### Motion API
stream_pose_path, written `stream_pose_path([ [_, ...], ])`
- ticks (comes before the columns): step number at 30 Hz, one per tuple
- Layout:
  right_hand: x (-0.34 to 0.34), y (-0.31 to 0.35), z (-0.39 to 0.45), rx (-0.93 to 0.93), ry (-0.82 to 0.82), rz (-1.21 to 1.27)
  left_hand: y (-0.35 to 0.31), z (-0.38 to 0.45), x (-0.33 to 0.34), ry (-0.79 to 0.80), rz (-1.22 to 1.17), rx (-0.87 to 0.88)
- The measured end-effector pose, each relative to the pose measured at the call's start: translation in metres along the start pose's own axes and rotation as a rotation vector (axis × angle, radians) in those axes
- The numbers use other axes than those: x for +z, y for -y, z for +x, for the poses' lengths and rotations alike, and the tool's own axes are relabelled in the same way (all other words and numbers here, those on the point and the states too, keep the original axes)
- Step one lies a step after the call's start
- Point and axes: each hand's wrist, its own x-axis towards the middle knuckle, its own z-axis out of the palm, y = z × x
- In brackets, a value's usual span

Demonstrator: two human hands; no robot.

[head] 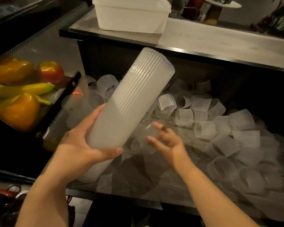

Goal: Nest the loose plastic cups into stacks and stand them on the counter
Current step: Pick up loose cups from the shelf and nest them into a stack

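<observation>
- Far left, outside the job: a perforated metal basket (59, 99) holds glossy peppers (18, 110) and an apple (52, 72)
- My left hand (75, 145) grips the stack of nested cups (129, 102) near its lower end, fingers round the far side and thumb across the front; the stack tilts up and to the right, its upper end near the desk (203, 40) edge
- I judge that stack light but long and top-heavy, thin frosted plastic that flexes; the lower part looks smooth and could slip, the upper part is finely ribbed and should give better purchase, so I would take hold nearer the middle before standing it upright
- My right hand (166, 140) hangs just right of the stack's lower end, fingers loosely spread; it is blurred, and I cannot tell whether a clear cup sits between the fingers
- Further right the loose cups (220, 128) lie heaped on their sides on the lower shelf (154, 185), translucent, short, tapered, many ribbed; they look feather-light and crushable, so I would pinch each by the rim
- Up on the pale desk stands a white plastic tub (131, 15), its matt walls looking stiff
</observation>
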Motion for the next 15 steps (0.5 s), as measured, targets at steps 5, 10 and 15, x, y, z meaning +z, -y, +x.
stream_pose_path([
  [5, -0.056, 0.038, 0.014, -0.067, -0.337, 0.017, 0.001, 0.004, 0.012, 0.072, 0.05, -0.015],
  [10, -0.078, 0.06, 0.015, -0.177, -0.507, 0.108, 0.003, 0.003, 0.016, 0.109, 0.097, -0.024],
  [15, -0.096, 0.105, 0.015, -0.342, -0.411, 0.469, 0.002, 0.0, 0.015, 0.174, 0.113, -0.002],
])
